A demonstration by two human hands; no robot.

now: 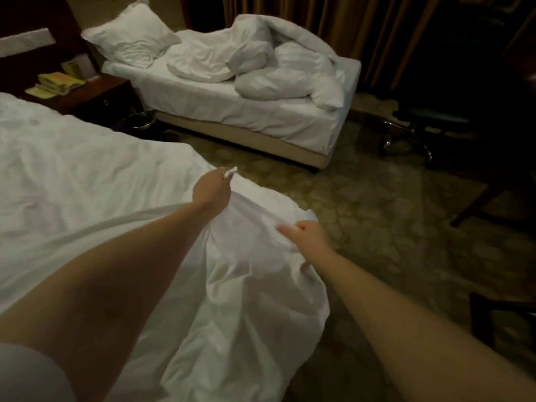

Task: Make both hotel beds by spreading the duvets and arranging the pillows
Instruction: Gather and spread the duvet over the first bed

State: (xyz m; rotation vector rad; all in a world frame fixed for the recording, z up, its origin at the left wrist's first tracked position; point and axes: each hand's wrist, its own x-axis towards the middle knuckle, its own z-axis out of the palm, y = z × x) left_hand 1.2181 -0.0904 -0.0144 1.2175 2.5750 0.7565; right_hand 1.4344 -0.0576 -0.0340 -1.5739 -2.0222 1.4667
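Two beds, two duvets. Both arms stretch out at the near bed's [29, 117] foot corner, left grip [213, 188] and right grip [307, 236] each pinching the near duvet [87, 175]. The far duvet [290, 59] is bunched on the far bed [232, 111].

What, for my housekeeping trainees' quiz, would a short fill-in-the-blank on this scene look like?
1. The left hand and right hand both hold the near ____.
2. The propped pillow is on the ____ bed.
3. The yellow booklets lie on the ____ between the beds.
Missing words: duvet; far; nightstand.
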